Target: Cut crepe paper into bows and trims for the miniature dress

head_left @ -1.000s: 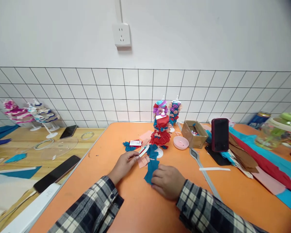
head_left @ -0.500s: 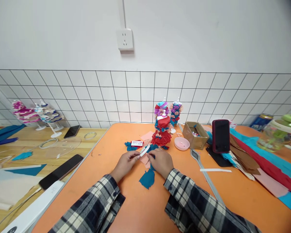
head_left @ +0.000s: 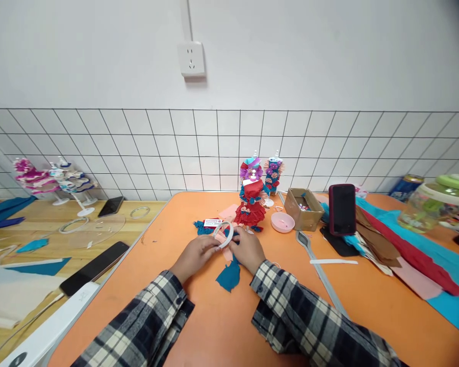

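Observation:
A thin roll of white tape (head_left: 228,241), seen as a ring, stands tilted between my two hands over the table. My left hand (head_left: 199,253) pinches its lower left side between thumb and fingers. At its right side is my right hand (head_left: 248,248), fingers bent and pressed together; the fingertips touch the ring's edge, and a small thing between them cannot be made out. Just below lies a dark teal cloth scrap (head_left: 228,276). Pink cloth scraps (head_left: 227,212) and a small box with a white label (head_left: 213,223) lie behind the ring.
Small dolls in red ruffled dresses (head_left: 251,204) stand behind my hands. To the right are a pink bowl (head_left: 282,223), a cardboard box (head_left: 303,210), grey scissors-like handles (head_left: 304,239), a propped phone (head_left: 342,210) and coloured cloth strips (head_left: 409,244). Another phone (head_left: 94,268) lies left.
The tape roll has turned from nearly edge-on to showing its open ring. My right hand's fingers have shifted up to its side. The whole view has moved slightly.

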The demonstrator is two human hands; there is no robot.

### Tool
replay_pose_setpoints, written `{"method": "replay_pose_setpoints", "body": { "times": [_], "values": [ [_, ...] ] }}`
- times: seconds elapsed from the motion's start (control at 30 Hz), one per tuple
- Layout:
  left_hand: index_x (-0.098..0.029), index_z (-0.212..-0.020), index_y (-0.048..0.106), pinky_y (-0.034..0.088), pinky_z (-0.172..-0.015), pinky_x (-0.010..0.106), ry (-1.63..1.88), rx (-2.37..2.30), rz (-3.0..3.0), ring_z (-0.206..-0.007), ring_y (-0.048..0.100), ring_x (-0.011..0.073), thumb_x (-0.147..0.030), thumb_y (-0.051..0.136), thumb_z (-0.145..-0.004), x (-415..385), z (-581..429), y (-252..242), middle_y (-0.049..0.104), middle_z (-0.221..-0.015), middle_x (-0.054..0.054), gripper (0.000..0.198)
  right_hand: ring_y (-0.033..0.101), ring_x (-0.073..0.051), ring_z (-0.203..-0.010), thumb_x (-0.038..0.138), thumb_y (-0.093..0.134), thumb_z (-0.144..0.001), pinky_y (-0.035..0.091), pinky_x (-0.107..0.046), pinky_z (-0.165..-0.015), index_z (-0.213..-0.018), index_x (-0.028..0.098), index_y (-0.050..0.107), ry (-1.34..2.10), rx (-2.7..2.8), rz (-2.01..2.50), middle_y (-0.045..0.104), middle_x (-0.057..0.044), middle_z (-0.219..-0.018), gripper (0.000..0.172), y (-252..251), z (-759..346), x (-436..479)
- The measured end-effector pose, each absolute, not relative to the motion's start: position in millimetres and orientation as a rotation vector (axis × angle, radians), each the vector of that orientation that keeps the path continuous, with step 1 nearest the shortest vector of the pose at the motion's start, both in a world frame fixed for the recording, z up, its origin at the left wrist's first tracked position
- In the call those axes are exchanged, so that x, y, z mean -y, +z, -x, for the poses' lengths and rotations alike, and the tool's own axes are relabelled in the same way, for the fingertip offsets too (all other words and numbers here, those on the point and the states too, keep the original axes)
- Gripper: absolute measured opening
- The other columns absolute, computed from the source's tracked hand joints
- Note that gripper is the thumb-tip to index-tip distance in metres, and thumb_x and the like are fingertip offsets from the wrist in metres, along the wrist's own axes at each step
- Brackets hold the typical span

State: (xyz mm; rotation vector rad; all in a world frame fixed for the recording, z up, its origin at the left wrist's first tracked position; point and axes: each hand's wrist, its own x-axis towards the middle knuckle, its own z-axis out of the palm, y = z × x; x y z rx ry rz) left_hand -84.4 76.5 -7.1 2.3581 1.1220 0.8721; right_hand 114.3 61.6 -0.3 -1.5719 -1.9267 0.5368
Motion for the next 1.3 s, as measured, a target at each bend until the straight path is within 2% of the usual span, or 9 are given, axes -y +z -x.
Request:
{"method": "replay_pose_setpoints", "body": {
  "times": [0.17,0.27,0.4,0.6,0.73,0.93,1.07,1.2,1.3],
  "values": [
    [-0.024,-0.100,0.071,0.046,-0.085,0.032,0.720,-1.061,-2.521,-0.093,0.063,0.0204,-0.032,0.050,-0.092,-79,83,-10,0.073,-0.097,0.005,0.024,0.061,-0.023,-0.093,0.036,0.057,-0.083,0.040,-0.031,-0.079,-0.087,0.019,0.066,0.471,2.089,1.558,0.068,-0.009,-0.094,0.019,0,-118,-43],
    [-0.023,-0.101,0.070,0.046,-0.084,0.032,0.689,-1.077,-2.567,-0.094,0.063,0.0211,-0.032,0.049,-0.093,-81,82,-14,0.073,-0.098,0.006,0.025,0.061,-0.024,-0.090,0.030,0.061,-0.079,0.041,-0.032,-0.078,-0.080,0.017,0.068,0.515,2.102,1.530,0.068,-0.011,-0.089,0.015,-5,-108,-40],
    [-0.022,-0.099,0.070,0.046,-0.083,0.031,0.656,-1.079,-2.613,-0.094,0.062,0.0205,-0.029,0.049,-0.093,-82,82,-17,0.071,-0.098,0.007,0.023,0.061,-0.021,-0.086,0.032,0.058,-0.081,0.042,-0.030,-0.077,-0.081,0.020,0.071,0.632,1.953,1.433,0.069,-0.007,-0.087,0.017,-6,-110,-48],
    [-0.021,-0.100,0.068,0.046,-0.087,0.032,0.629,-1.062,-2.648,-0.097,0.060,0.0205,-0.021,0.052,-0.090,-77,78,-14,0.068,-0.098,0.006,0.019,0.060,-0.016,-0.069,0.045,0.054,-0.082,0.047,-0.026,-0.061,-0.088,0.013,0.071,0.921,1.549,1.293,0.070,-0.007,-0.081,0.037,-6,-129,-63],
    [-0.021,-0.117,0.060,0.046,-0.090,0.037,0.693,-1.079,-2.652,-0.104,0.058,0.0235,-0.019,0.059,-0.084,-74,79,-11,0.064,-0.112,0.010,0.033,0.044,-0.009,-0.042,0.053,0.056,-0.077,0.033,-0.022,-0.039,-0.087,0.011,0.071,1.077,1.359,1.246,0.061,-0.002,-0.060,0.045,-2,-130,-60],
    [-0.020,-0.108,0.065,0.045,-0.089,0.042,0.952,-1.131,-2.593,-0.101,0.057,0.0257,-0.026,0.057,-0.086,-62,73,-1,0.064,-0.107,0.011,0.024,0.040,-0.007,-0.040,0.049,0.066,-0.068,0.029,-0.022,-0.038,-0.084,0.014,0.071,1.109,1.211,1.251,0.060,0.000,-0.059,0.039,8,-137,-58],
    [-0.020,-0.123,0.057,0.049,-0.084,0.037,1.192,-1.195,-2.077,-0.101,0.060,0.0247,-0.033,0.071,-0.075,-53,52,1,0.065,-0.114,0.010,0.051,0.039,-0.007,-0.037,0.049,0.066,-0.069,0.028,-0.020,-0.036,-0.082,0.013,0.072,1.229,1.247,1.221,0.055,0.001,-0.049,0.039,6,-131,-56],
    [-0.016,-0.093,0.072,0.053,-0.073,0.033,1.146,-1.213,-1.772,-0.079,0.067,0.0222,-0.035,0.063,-0.081,-51,41,-3,0.074,-0.086,0.007,0.025,0.040,-0.006,-0.038,0.047,0.067,-0.068,0.027,-0.018,-0.035,-0.074,0.013,0.069,1.332,1.291,1.179,0.055,0.002,-0.050,0.034,4,-123,-51],
    [-0.016,-0.087,0.074,0.054,-0.071,0.032,1.148,-1.213,-1.731,-0.074,0.069,0.0219,-0.035,0.060,-0.082,-53,44,-7,0.075,-0.082,0.006,0.024,0.039,-0.005,-0.037,0.044,0.067,-0.067,0.029,-0.018,-0.033,-0.074,0.013,0.067,1.339,1.277,1.190,0.056,0.003,-0.052,0.031,2,-123,-51]
  ]
}}
